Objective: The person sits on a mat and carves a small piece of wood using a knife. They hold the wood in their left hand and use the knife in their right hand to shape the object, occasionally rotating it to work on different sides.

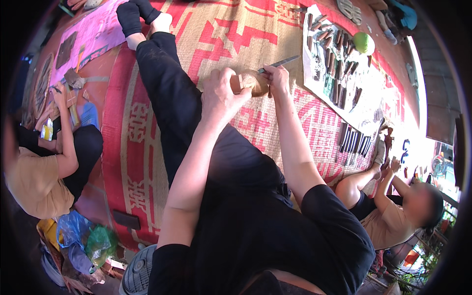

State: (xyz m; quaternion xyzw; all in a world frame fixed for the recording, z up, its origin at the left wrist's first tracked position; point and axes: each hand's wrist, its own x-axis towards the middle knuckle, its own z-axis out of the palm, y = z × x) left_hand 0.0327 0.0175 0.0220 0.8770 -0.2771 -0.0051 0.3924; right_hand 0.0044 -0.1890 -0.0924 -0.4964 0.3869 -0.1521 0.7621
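Note:
Over the mat in front of me, my left hand is closed around a brown, rounded piece that looks like carved wood. Its thumb lies along the near side, and the fingers hide much of the piece's left part. Right beside it, my right hand grips a knife-like tool with a slim grey blade. The blade sticks out from the fist toward the far right, pointing away from the wooden piece. Fingers of the right hand are close to the piece's right edge; whether they touch it I cannot tell.
My legs stretch over a red and straw-coloured mat. At right, a pale sheet bears many carving tools, with a green ball-like object alongside. More tools lie nearer. Co-workers sit at left and right.

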